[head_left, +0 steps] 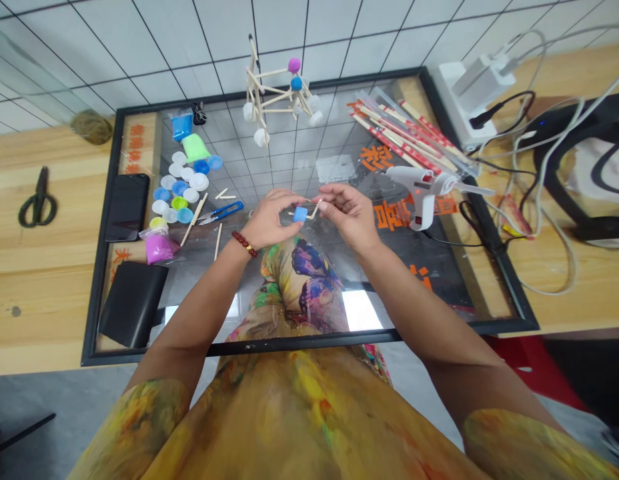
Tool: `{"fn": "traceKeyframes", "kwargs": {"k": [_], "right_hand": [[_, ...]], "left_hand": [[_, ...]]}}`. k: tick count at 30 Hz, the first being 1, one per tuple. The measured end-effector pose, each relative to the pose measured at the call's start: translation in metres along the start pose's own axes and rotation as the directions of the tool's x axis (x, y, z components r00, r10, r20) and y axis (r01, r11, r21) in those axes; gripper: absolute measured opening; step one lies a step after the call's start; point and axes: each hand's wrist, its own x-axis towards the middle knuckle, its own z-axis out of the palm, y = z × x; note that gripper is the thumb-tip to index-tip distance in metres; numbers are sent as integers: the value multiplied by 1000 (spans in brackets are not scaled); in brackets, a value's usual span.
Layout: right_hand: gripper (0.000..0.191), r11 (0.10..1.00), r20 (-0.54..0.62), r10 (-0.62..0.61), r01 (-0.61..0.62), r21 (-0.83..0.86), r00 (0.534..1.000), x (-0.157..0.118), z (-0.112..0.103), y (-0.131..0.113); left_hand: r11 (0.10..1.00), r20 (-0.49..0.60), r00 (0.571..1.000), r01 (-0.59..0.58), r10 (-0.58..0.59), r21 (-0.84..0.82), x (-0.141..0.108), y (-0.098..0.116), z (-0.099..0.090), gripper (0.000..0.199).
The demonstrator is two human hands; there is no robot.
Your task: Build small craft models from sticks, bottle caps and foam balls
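Note:
Near the middle of the glass sheet, a small light-blue block point(300, 214) with short wooden stick pieces beside it is between my hands. My left hand point(273, 219) has thumb and fingers closed around the block. With its thumb and index finger, my right hand point(348, 212) pinches a short wooden stick point(315, 209) just right of the block. Farther back stands a stick structure point(269, 93) with pink, blue and white balls at its joints. Left of my left hand lie blue-handled snips point(222, 213) and loose sticks point(191, 220).
On the black-framed glass point(224, 349) are small round pots point(199, 181), clay bags point(159, 247), a phone point(127, 208) and a black wallet point(134, 304) at left. A glue gun point(422, 190), packaged sticks point(409, 133) and a power strip with cables point(462, 100) occupy the right. Scissors point(38, 200) lie far left.

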Motion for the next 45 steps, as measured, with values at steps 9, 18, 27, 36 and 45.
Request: {"fn": "traceKeyframes", "kwargs": {"k": [9, 18, 27, 36, 45], "right_hand": [[44, 1000, 28, -7, 7, 2, 1000, 0, -2, 1], [38, 995, -75, -9, 1, -97, 997, -1, -3, 4], [26, 870, -75, -108, 58, -489, 991, -5, -15, -3], [41, 726, 25, -136, 117, -678, 990, -9, -17, -12], [33, 722, -42, -182, 105, -684, 982, -2, -24, -11]], "left_hand": [[995, 32, 998, -52, 50, 87, -1, -3, 1, 46], [992, 8, 999, -43, 42, 121, -2, -3, 1, 46], [990, 15, 998, -67, 66, 123, -3, -8, 2, 49], [976, 21, 995, -98, 96, 193, -4, -9, 0, 67], [964, 48, 989, -149, 142, 220, -5, -6, 1, 69]]}}
